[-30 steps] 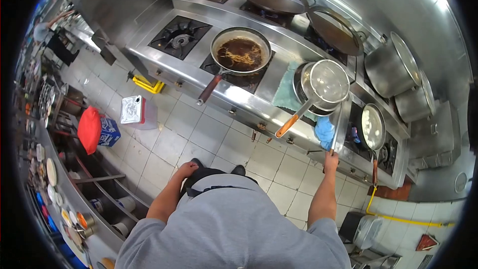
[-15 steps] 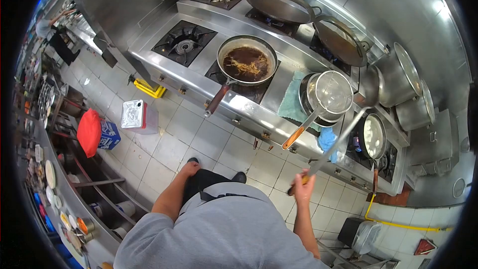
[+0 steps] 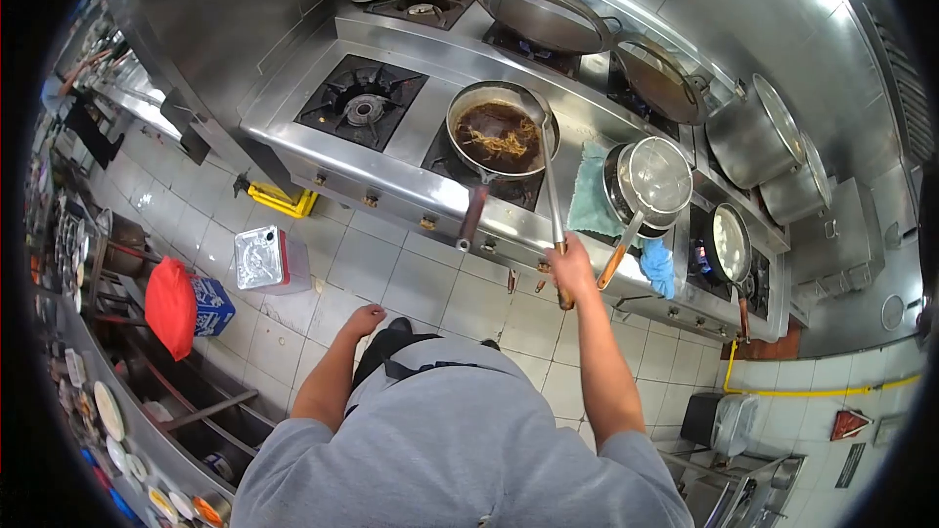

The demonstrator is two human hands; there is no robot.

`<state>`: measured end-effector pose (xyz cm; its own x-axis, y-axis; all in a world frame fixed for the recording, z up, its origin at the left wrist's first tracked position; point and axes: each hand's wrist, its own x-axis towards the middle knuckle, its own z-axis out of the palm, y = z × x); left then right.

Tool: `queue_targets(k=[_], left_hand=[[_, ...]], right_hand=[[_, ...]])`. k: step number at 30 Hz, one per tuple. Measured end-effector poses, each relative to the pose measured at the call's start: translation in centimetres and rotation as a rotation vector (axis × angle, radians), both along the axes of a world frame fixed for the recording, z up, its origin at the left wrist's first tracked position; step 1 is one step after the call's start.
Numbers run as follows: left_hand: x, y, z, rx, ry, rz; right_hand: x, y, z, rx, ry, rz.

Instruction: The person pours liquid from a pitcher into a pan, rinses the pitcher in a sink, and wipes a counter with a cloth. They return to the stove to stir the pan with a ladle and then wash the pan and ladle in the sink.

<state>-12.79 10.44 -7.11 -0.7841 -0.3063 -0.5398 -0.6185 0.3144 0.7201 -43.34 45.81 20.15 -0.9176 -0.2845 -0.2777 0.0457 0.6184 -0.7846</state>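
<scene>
My right hand (image 3: pixel 573 269) is wrapped round the wooden handle of a long metal ladle (image 3: pixel 553 181). The ladle's head is at the right inner side of a pan (image 3: pixel 457 103) on the stove, which holds dark liquid with thin golden strips (image 3: pixel 504 142). The pan's brown handle (image 3: pixel 472 219) points toward me, left of the ladle. My left hand (image 3: pixel 367 319) hangs low by my left side with its fingers curled, touching no tool; whether anything is inside is too small to tell.
A strainer (image 3: pixel 660 174) rests on stacked pots beside a green cloth (image 3: pixel 590 198). A frying pan with white contents (image 3: pixel 730 242) sits over a flame at right. Two woks (image 3: pixel 548 20) are behind. A metal tin (image 3: pixel 260 258) and red bag (image 3: pixel 171 308) stand left; another person (image 3: pixel 93 132) is far left.
My right hand has moved left and up with the ladle, and its head has gone from beside the right-hand frying pan to the pan of dark liquid. The view has shifted slightly.
</scene>
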Motion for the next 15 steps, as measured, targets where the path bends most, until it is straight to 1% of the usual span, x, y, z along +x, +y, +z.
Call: queue_targets(k=[1,3,4,5,6,7,8,9,10,11,12,13,14,15], left_hand=[[0.7,-1.6,-0.1,0.0,0.005,-0.01],[3.1,-4.1,-0.4,0.061,-0.129,0.126],[4.6,-5.2,-0.7,0.082,-0.176,0.112],[6.1,-6.3,-0.9,0.104,-0.224,0.098],[7.6,-7.2,-1.3,0.106,-0.25,0.05],[9.2,-8.2,-1.9,0.107,-0.273,0.001],[11.0,-9.4,-3.5,0.107,-0.271,-0.011],[12.5,-10.6,-5.8,0.026,-0.196,-0.173],[12.3,-10.8,-5.6,-0.053,-0.118,-0.331],[12.1,-10.5,-5.6,-0.049,-0.11,-0.331],[11.5,-9.7,-3.0,0.042,-0.282,-0.128],[10.8,-9.2,-1.7,0.132,-0.453,0.08],[10.1,-8.9,-1.3,0.132,-0.455,0.082],[9.7,-8.8,-1.0,0.133,-0.365,0.041]], right_hand=[[0.0,-0.8,1.0,0.0,0.005,-0.01],[0.5,-1.9,3.1,0.057,-0.003,-0.047],[0.8,-2.1,3.4,0.064,-0.009,-0.059],[1.0,-2.1,3.7,-0.047,-0.143,-0.076],[1.3,-2.2,4.1,-0.161,-0.271,-0.093],[1.9,-2.3,4.6,-0.223,-0.357,-0.116],[2.6,-2.6,5.6,-0.224,-0.353,-0.128],[3.3,-2.8,6.6,-0.342,-0.448,-0.14],[3.7,-2.9,7.3,-0.459,-0.542,-0.148],[3.7,-2.7,7.4,-0.505,-0.602,-0.118],[3.9,-2.9,7.9,-0.503,-0.597,-0.118],[4.2,-3.3,8.8,-0.572,-0.665,-0.117],[4.7,-3.6,9.4,-0.643,-0.739,-0.117],[5.0,-3.8,9.6,-0.646,-0.745,-0.118]])
